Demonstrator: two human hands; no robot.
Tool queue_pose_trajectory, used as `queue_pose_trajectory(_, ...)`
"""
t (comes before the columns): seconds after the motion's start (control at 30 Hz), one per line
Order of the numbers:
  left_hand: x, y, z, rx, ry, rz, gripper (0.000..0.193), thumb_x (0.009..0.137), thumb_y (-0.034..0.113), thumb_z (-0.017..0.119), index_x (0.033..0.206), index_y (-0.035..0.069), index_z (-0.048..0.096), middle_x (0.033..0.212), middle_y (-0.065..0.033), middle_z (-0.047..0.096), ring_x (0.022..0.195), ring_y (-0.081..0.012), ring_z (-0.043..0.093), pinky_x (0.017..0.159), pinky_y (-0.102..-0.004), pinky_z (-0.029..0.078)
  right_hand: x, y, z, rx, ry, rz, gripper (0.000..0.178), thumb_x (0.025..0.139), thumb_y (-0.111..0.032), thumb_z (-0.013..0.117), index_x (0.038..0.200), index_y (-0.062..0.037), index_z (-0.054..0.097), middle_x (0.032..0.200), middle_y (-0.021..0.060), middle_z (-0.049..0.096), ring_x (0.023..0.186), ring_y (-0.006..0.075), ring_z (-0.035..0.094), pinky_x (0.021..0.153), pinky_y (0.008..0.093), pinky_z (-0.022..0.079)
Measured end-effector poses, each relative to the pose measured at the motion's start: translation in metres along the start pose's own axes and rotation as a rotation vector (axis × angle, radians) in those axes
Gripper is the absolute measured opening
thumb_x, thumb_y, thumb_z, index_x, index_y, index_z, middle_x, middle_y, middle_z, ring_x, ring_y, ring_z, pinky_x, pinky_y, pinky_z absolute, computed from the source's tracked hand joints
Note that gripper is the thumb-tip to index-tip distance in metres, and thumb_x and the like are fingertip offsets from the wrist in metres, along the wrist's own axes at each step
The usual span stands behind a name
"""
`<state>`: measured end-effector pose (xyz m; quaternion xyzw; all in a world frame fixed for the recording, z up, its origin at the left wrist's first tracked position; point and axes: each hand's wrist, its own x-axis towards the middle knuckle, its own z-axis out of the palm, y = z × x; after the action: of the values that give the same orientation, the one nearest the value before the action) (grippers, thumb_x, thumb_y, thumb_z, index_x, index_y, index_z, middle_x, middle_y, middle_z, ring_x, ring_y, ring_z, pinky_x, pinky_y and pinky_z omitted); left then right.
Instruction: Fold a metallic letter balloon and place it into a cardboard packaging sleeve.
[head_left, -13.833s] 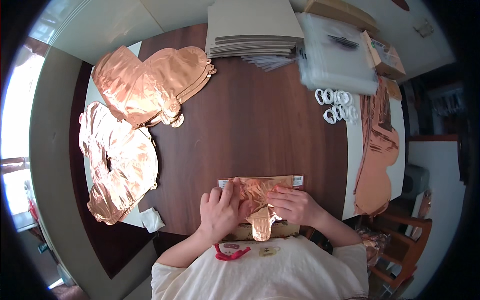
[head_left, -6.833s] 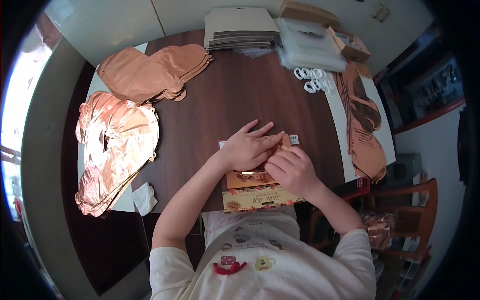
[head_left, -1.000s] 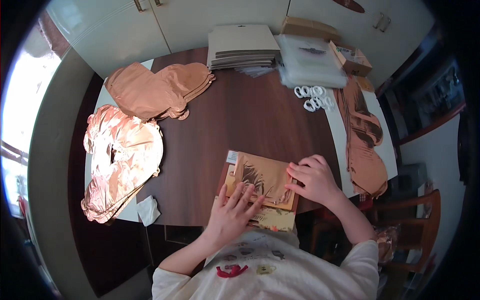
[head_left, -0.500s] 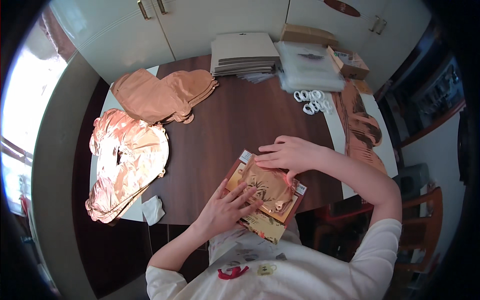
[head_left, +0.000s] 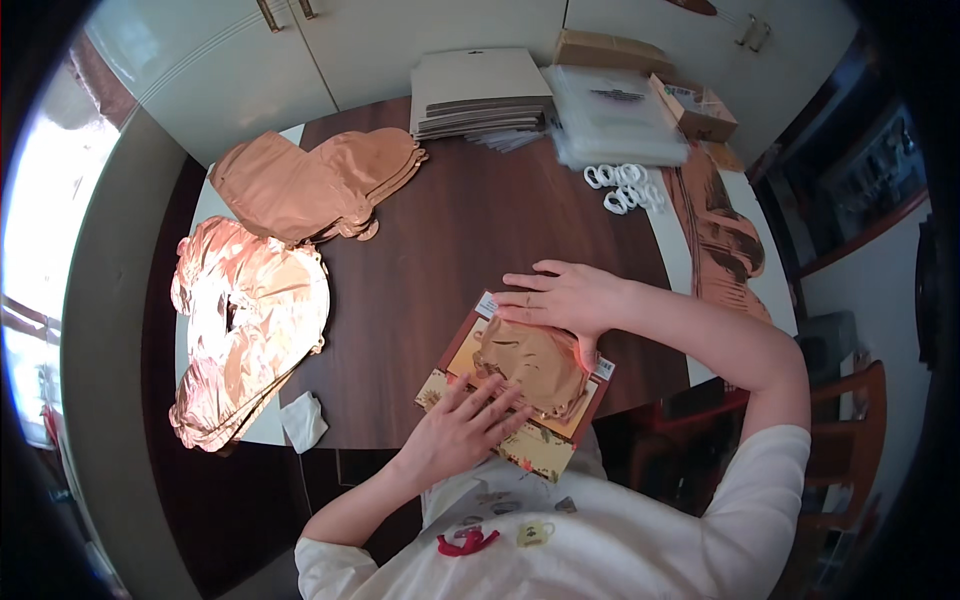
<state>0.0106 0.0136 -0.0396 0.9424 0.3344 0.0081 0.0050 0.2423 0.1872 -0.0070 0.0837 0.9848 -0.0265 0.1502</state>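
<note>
A folded rose-gold foil balloon [head_left: 530,360] lies on a printed card [head_left: 540,452] with autumn-coloured patterns at the table's near edge, tilted in front of me. My left hand [head_left: 462,428] lies with fingers spread over the lower left edge of the foil and card. At the far side, my right hand [head_left: 565,303] rests across the top of the foil, fingers stretched out and thumb down beside its right edge. Neither hand is closed on the foil; both press on it from above.
Flat foil balloons [head_left: 310,185] lie at the far left, above shinier ones [head_left: 255,330]. A white tissue [head_left: 303,421] sits near the edge. Behind are stacked boards [head_left: 480,85], clear plastic sleeves [head_left: 615,115], a small open box [head_left: 697,108], white ribbon coils [head_left: 622,188] and brown patterned foil [head_left: 715,240].
The foil between my hands looks flatter and more spread out. My left hand has shifted slightly downward, uncovering more of the foil; my right hand has moved slightly left along its top.
</note>
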Motion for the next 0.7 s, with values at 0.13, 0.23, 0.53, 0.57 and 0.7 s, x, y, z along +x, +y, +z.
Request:
queue_pose_trajectory(0.13, -0.005, -0.001, -0.002, -0.073, 0.048, 0.055, 0.053, 0.089, 0.029, 0.049, 0.141, 0.025, 0.039, 0.143, -0.0016, 0.04, 0.133, -0.0233, 0.036, 0.111, -0.0469, 0.027, -0.004, 0.002, -0.001, -0.01, -0.022, -0.004, 0.137, 0.031, -0.069, 0.072, 0.146, -0.0105, 0.025, 0.152, 0.0032, 0.026, 0.141, 0.0256, 0.02, 0.11, 0.044, 0.024)
queue_pose_trajectory(0.23, -0.013, -0.001, -0.008, -0.064, 0.024, 0.008, 0.052, 0.088, 0.029, 0.05, 0.139, 0.029, 0.042, 0.141, -0.0001, 0.043, 0.132, -0.0229, 0.039, 0.111, -0.0478, 0.026, -0.006, 0.003, 0.004, -0.007, -0.032, 0.025, 0.14, 0.033, -0.071, 0.075, 0.147, -0.0107, 0.022, 0.154, 0.0026, 0.022, 0.142, 0.0246, 0.017, 0.111, 0.0444, 0.023)
queue_pose_trajectory(0.53, -0.091, -0.059, -0.057, 0.201, 0.08, -0.415, 0.044, 0.082, 0.019, 0.051, 0.124, 0.03, 0.059, 0.126, -0.0018, 0.058, 0.124, -0.0249, 0.049, 0.109, -0.0481, 0.03, -0.013, -0.001, 0.005, 0.001, -0.028, 0.049, 0.138, 0.035, -0.072, 0.074, 0.147, -0.0104, 0.023, 0.153, 0.0035, 0.022, 0.142, 0.0257, 0.018, 0.111, 0.0456, 0.022)
queue_pose_trajectory(0.57, -0.095, -0.07, -0.064, 0.238, 0.102, -0.486, 0.044, 0.081, 0.018, 0.052, 0.123, 0.029, 0.06, 0.124, -0.0025, 0.059, 0.122, -0.0259, 0.051, 0.108, -0.048, 0.032, -0.015, -0.003, 0.005, -0.001, -0.017, 0.049, 0.137, 0.034, -0.072, 0.073, 0.146, -0.0106, 0.024, 0.153, 0.0033, 0.023, 0.142, 0.0261, 0.018, 0.111, 0.0459, 0.022)
queue_pose_trajectory(0.7, -0.068, -0.111, -0.058, 0.284, 0.253, -0.477, 0.043, 0.08, 0.013, 0.054, 0.122, 0.02, 0.06, 0.12, -0.008, 0.061, 0.116, -0.0274, 0.056, 0.104, -0.0463, 0.036, -0.022, -0.011, 0.009, 0.003, -0.019, 0.058, 0.135, 0.035, -0.073, 0.072, 0.146, -0.0112, 0.026, 0.152, 0.004, 0.025, 0.141, 0.0269, 0.019, 0.111, 0.046, 0.023)
